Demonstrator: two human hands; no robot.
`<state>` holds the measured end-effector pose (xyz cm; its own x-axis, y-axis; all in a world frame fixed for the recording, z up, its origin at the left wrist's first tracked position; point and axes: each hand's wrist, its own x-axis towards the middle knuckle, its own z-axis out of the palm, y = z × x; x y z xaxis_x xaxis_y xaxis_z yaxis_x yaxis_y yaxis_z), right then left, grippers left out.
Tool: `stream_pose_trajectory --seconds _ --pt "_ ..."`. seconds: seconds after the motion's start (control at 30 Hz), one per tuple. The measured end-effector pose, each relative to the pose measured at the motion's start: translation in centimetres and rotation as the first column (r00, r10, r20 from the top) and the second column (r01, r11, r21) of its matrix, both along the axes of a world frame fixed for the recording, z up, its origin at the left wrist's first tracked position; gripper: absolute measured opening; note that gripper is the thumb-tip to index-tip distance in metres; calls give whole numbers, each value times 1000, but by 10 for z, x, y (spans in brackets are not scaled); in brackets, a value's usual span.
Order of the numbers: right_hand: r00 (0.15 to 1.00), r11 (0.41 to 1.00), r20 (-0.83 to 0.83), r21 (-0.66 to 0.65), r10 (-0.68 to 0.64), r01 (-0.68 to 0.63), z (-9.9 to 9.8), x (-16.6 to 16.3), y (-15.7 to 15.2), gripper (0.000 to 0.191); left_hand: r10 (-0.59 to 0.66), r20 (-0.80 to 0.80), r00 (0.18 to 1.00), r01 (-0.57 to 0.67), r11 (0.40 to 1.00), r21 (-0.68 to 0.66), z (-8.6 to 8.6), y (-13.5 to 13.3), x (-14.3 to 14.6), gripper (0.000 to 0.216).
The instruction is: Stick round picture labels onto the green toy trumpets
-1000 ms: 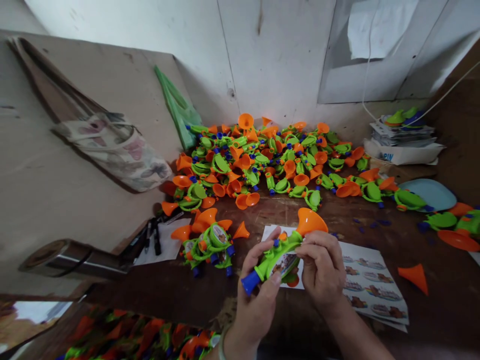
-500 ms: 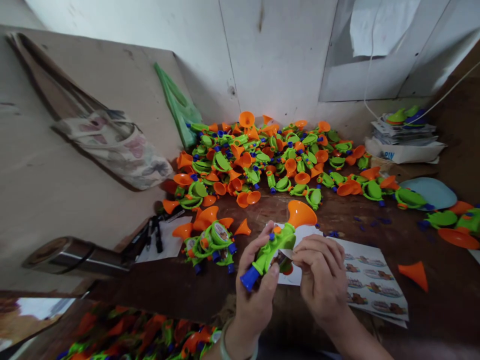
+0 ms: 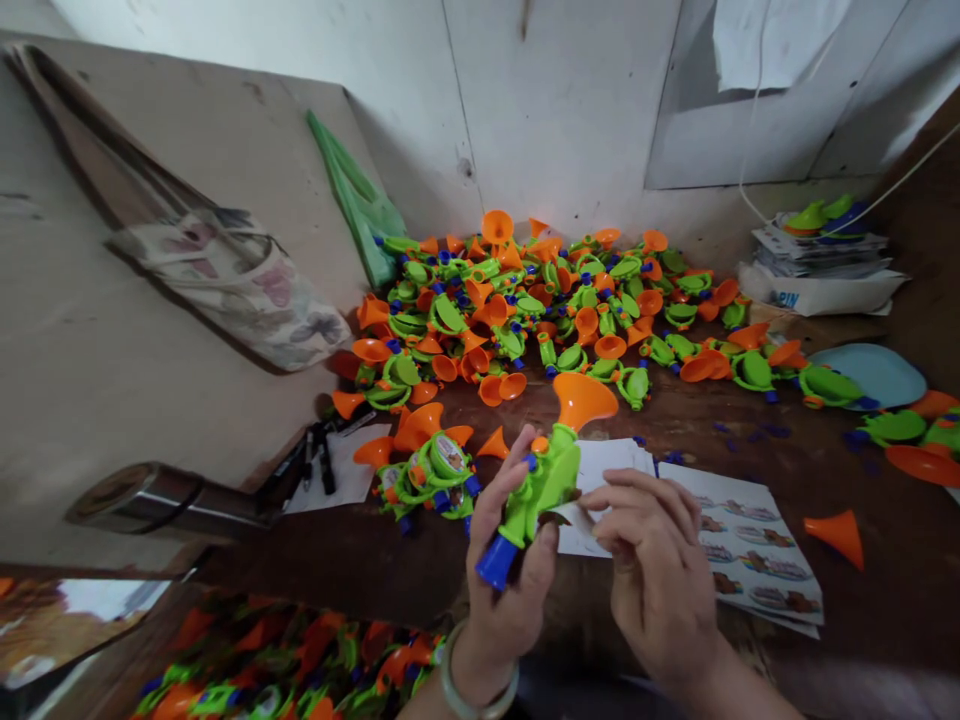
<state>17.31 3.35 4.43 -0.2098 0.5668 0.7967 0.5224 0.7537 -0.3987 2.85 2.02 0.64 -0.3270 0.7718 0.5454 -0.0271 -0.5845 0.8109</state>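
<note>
My left hand (image 3: 510, 560) is wrapped round a green toy trumpet (image 3: 546, 478) with an orange bell at the top and a blue mouthpiece at the bottom. It stands nearly upright above the dark table. My right hand (image 3: 654, 565) pinches a small sticker against the trumpet's side with thumb and forefinger. Under my right hand lies a sticker sheet (image 3: 739, 545) printed with rows of pictures. A small group of finished trumpets (image 3: 431, 470) with round stickers lies just left of my hands.
A big pile of green and orange trumpets (image 3: 547, 310) fills the back of the table. A loose orange cone (image 3: 836, 533) lies at the right, a blue plate (image 3: 874, 372) beyond it. Pens (image 3: 315, 460) and a tape roll (image 3: 131, 495) sit left. A bin of trumpets (image 3: 262, 670) is below.
The trumpet has swung from slanting to nearly upright in my left hand. My right hand has slid down from the trumpet's top to its side, pinching the sticker there.
</note>
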Motion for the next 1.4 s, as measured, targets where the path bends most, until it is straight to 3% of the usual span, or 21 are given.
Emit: stream_pose_trajectory --seconds 0.37,0.63,0.9,1.0,1.1,1.23,1.4 --pt "995 998 -80 -43 51 -55 12 3 9 10 -234 177 956 244 969 -35 -4 -3 -3 45" --pt "989 999 -143 -24 31 -35 22 0 14 6 -150 237 960 185 973 -136 0 -2 -1 41" --pt "988 995 -125 -17 95 -98 29 -3 6 17 -59 351 934 149 961 -233 2 -4 2 40" --pt "993 999 -109 -1 39 -39 40 6 2 22 29 365 931 83 954 -289 2 -2 -1 41" --pt "957 999 -286 -12 -52 51 50 17 2 24 106 419 902 40 945 -324 4 0 -5 40" --pt "860 997 -510 -67 -9 -29 49 16 11 21 -12 499 866 191 932 -308 12 0 -6 44" --pt "865 935 -501 -308 -1 -177 26 4 18 20 -203 570 796 392 890 -231 19 -1 0 46"
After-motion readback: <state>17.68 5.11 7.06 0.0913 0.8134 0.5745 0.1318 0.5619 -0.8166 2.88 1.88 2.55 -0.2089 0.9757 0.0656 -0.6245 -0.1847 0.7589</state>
